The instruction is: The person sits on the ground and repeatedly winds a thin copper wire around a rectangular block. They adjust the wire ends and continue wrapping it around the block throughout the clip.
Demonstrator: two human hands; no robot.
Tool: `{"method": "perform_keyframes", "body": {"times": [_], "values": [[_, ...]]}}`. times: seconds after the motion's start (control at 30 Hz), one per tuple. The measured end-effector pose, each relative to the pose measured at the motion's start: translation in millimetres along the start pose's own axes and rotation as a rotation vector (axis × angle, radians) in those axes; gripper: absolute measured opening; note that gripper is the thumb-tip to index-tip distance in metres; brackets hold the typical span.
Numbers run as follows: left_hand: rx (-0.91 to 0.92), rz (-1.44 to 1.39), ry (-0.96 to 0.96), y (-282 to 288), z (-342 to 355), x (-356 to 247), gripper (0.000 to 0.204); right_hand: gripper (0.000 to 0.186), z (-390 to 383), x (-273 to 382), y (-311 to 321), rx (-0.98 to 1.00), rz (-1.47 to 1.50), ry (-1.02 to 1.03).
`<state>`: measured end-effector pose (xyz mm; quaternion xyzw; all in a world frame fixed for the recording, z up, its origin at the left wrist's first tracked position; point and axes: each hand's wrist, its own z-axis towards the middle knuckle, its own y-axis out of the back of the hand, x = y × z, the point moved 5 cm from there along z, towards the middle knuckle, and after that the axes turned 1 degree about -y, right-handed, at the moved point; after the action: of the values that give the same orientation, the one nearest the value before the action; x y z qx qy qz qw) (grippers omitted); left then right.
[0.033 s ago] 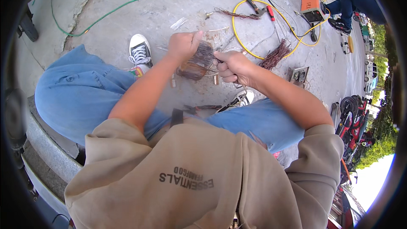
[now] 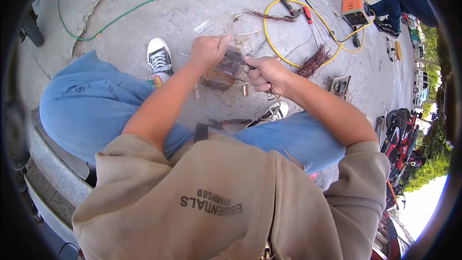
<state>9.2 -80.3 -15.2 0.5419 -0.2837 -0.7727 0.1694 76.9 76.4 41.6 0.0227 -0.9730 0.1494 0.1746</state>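
A rusty block with dark wire windings (image 2: 219, 78), perhaps a transformer or motor core, sits on the concrete between my feet. My left hand (image 2: 208, 49) is closed at its far left side, the thumb laid along the top; what its fingers grip is hidden. My right hand (image 2: 267, 73) is closed at the block's right side. Its thumb and forefinger pinch dark wire strands (image 2: 243, 62) that run out from the windings. Small copper-coloured pieces (image 2: 245, 89) lie close by on the ground.
Beyond the block lie a hammer (image 2: 285, 1), a red-handled screwdriver (image 2: 307, 15), a yellow hose (image 2: 267, 33) and a bundle of reddish wire (image 2: 314, 61). An orange machine (image 2: 352, 5) stands far right, near another person's leg (image 2: 404, 2). Pliers (image 2: 231, 122) rest near my right shoe.
My right hand has shifted very slightly to the right, still pinching the wire strands. My left hand stays in place.
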Motion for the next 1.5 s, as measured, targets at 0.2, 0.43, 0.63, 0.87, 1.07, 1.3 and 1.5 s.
{"method": "perform_keyframes", "body": {"times": [0.2,0.43,0.63,0.87,1.07,1.3,1.5], "values": [[-0.025,0.031,-0.338,-3.3,-16.7,-12.3,0.040,0.030,-9.8,3.1,2.7,-0.024,-0.069,-0.046],[0.434,0.034,0.111,-23.6,5.0,3.2,0.060,0.025,-35.7,18.2,-24.3,-0.714,-2.136,0.910],[0.560,0.013,0.182,-29.3,11.6,9.0,0.069,0.022,-16.1,10.3,-11.8,-0.655,-2.131,0.804],[-0.022,0.066,0.156,-5.9,-0.7,15.4,0.061,0.039,-24.0,42.1,-1.4,-0.519,-1.976,0.634],[-0.072,0.053,0.168,-4.6,-2.9,15.6,0.059,0.047,-11.7,11.6,-3.6,-0.191,-1.145,0.315],[-0.149,-0.211,0.298,-5.8,-5.6,28.1,0.056,0.031,-8.1,-14.9,-14.0,0.133,-0.062,0.070],[-0.053,-0.071,0.241,-13.5,-13.8,17.3,0.051,0.033,-16.1,-14.1,-17.5,0.131,0.092,0.131]]}}
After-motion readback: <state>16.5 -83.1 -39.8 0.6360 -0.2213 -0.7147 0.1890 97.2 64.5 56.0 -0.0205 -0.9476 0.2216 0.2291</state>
